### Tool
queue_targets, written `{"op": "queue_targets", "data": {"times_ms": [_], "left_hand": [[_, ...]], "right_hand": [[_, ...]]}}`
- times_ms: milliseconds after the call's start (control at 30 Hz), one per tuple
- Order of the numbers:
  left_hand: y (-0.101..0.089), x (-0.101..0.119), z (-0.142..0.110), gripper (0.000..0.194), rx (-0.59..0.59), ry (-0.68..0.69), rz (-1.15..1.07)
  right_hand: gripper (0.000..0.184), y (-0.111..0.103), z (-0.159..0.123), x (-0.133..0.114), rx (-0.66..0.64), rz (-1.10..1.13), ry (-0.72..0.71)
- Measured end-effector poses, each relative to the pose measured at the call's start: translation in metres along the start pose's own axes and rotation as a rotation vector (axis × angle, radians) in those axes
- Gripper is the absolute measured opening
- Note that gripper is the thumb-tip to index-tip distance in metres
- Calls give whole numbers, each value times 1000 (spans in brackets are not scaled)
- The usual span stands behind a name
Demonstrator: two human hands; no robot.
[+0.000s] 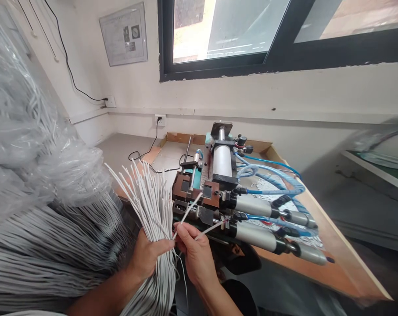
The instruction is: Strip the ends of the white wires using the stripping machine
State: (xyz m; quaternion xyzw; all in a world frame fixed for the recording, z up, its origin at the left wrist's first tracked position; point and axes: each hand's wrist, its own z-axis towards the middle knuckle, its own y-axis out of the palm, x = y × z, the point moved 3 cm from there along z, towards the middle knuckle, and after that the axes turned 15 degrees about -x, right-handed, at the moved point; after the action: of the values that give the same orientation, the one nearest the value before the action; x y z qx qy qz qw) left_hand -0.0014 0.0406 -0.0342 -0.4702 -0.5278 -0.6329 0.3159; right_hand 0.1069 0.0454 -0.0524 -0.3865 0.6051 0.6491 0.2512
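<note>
A thick bundle of thin grey cables [152, 202] stands upright in my left hand [148, 254], its loose ends fanning out above the fist. Close beside it, my right hand [197, 250] is closed with thumb and fingertips on a single grey cable [188, 211], which slants up to the right. From the same hand a second cable end [212, 229] sticks out towards the machine's lower cylinder. Just beyond both hands is a pneumatic machine [212, 193] with brown blocks and silver cylinders. My fingers partly hide where the two cables meet the bundle.
More grey cables [54, 259] lie in a big heap at left, partly under clear plastic wrap [44, 145]. Blue air hoses [277, 175] loop behind the cylinders. White scraps [267, 188] lie inside the wooden table edging [343, 245]. A black power cord [157, 131] runs to a wall socket.
</note>
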Motion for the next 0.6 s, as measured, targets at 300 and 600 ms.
{"op": "queue_targets", "data": {"times_ms": [300, 600], "left_hand": [[-13, -1, 0, 12, 124, -85, -33], [-15, 7, 6, 11, 71, -61, 14]], "right_hand": [[23, -16, -7, 9, 84, 42, -74], [22, -17, -3, 7, 161, 123, -13]]}}
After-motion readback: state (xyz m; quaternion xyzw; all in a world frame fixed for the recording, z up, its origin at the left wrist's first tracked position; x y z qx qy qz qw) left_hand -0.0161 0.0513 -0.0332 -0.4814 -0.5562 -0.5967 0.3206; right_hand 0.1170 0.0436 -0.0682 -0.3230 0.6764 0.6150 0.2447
